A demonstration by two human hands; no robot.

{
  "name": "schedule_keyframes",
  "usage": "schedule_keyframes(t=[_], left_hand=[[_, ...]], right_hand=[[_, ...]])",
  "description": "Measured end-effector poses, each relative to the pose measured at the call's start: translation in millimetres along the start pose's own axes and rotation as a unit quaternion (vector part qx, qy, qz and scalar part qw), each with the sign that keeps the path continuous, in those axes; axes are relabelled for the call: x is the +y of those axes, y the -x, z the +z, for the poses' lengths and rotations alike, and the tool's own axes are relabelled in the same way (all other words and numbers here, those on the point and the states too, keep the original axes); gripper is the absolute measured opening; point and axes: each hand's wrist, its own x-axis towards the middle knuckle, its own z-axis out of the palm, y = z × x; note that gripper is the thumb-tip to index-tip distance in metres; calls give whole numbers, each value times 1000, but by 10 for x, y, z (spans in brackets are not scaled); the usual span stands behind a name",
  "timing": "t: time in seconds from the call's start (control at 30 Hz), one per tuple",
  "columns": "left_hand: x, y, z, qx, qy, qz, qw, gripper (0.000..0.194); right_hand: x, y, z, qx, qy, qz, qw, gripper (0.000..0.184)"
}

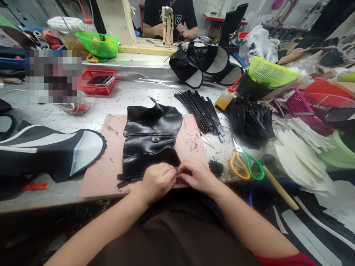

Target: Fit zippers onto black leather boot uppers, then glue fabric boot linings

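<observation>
A black leather boot upper [146,127] with a small metal eyelet lies on a pink board [111,136] in front of me. At its near edge my left hand [159,181] and my right hand [196,175] meet, fingers pinched together. A thin dark edge or strip shows between the fingertips, too small to name. Several black strips [126,180] stick out left of my left hand. Right of the board lie a bundle of black strips [198,111] and scissors [246,164] with one yellow and one green handle.
Other black upper pieces [55,151] lie at left. A wooden-handled tool [281,188], white pieces [301,159], a glue bottle [226,98] and a red basket [98,83] surround the board. A co-worker [170,22] sits across behind a sewing machine [168,26].
</observation>
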Motion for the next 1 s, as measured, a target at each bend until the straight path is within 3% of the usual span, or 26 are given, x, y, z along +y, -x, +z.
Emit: schedule_keyframes(t=[0.17, 0.3, 0.53, 0.67, 0.77, 1.0], left_hand=[[-17, 9, -12, 23, 24, 0, 999, 7], [-11, -4, -19, 13, 29, 4, 999, 7], [-14, -8, -17, -15, 18, 13, 1000, 9], [-21, -22, -12, -1, 27, 34, 999, 9], [-19, -17, -21, 5, 34, 35, 999, 9], [-13, -15, -48, 25, 47, 38, 998, 7]], right_hand=[[-5, -10, 1, -15, -9, -11, 1000, 16], [34, 43, 28, 17, -48, -42, 998, 17], [52, 285, -151, 59, -225, 3, 973, 12], [-19, 274, -134, 67, -57, -70, 994, 11], [-58, 207, -14, 91, 56, -122, 987, 8], [-86, 188, 30, 121, 43, -123, 984, 6]])
